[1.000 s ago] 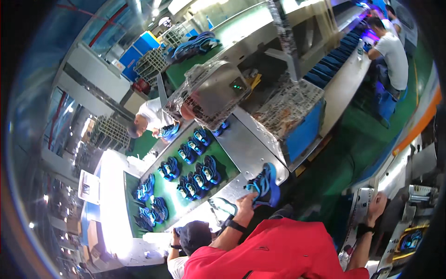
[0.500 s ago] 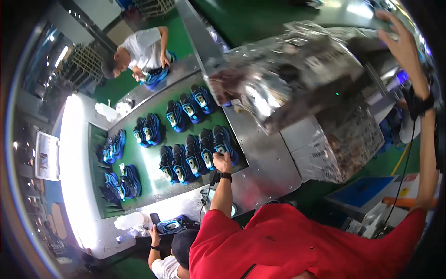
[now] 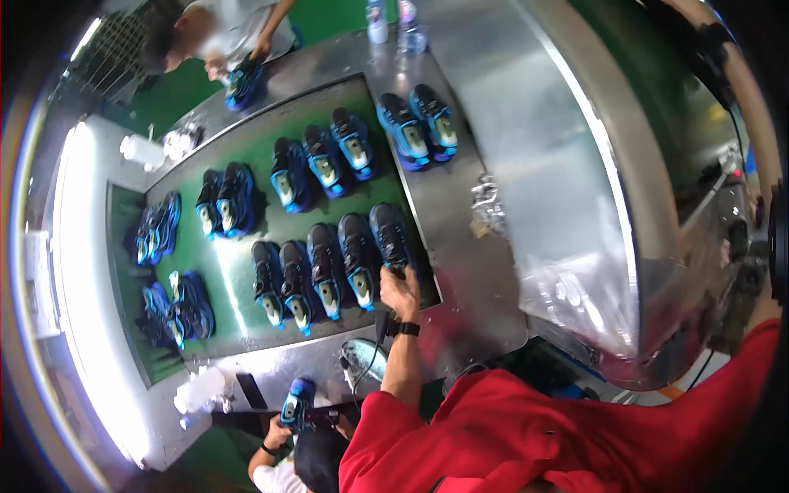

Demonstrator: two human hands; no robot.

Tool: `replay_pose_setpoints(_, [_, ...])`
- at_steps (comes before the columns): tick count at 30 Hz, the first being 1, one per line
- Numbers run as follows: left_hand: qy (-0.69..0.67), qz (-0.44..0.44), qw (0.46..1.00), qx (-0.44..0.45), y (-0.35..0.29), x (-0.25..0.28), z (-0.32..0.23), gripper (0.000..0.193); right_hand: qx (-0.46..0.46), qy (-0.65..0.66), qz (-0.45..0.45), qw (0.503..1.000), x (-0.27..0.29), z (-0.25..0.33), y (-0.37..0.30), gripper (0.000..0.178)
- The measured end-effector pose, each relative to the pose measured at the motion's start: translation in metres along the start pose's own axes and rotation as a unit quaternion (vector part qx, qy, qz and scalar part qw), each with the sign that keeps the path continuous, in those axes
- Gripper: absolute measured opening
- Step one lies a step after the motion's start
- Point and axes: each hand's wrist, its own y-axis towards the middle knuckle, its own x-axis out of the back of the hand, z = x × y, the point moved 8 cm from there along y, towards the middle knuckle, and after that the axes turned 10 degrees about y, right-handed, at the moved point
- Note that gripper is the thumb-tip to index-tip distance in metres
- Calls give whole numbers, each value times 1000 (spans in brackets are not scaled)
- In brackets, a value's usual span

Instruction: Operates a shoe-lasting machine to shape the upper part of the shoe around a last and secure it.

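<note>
My left hand (image 3: 400,292) is closed around the heel of a black and blue shoe (image 3: 389,234), the rightmost of the near row on the green belt (image 3: 238,300). The shoe rests toe away from me. Close to its left stand several matching shoes (image 3: 324,263), their pale heels toward me. My right arm stretches up along the right rim, and only the base of my right hand (image 3: 689,8) shows beyond the dark wristband (image 3: 715,34). Its fingers are cut off by the frame edge.
Two more shoes (image 3: 415,131) stand on the metal border beside crumpled clear plastic (image 3: 486,205). A large metal housing (image 3: 567,156) rises right. Bottles (image 3: 394,25) stand at the back. Co-workers handle shoes across the belt (image 3: 244,82) and at lower left (image 3: 296,403). A round dish (image 3: 364,359) lies near me.
The view has shifted. The plastic-wrapped bundle at upper right is gone from sight, and shoes and bottles now show there. My right hand, spread before, has moved mostly out of frame. My left keeps its hold.
</note>
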Motion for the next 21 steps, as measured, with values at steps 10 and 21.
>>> replay_pose_setpoints(10, [-138,82,975,-156,-12,44,-53,39,-13,-91,-132,987,149,-51,-68,54])
replay_pose_setpoints(21, [-545,689,379,-291,-319,185,-404,85,-202,234,-376,873,367,-7,-376,37])
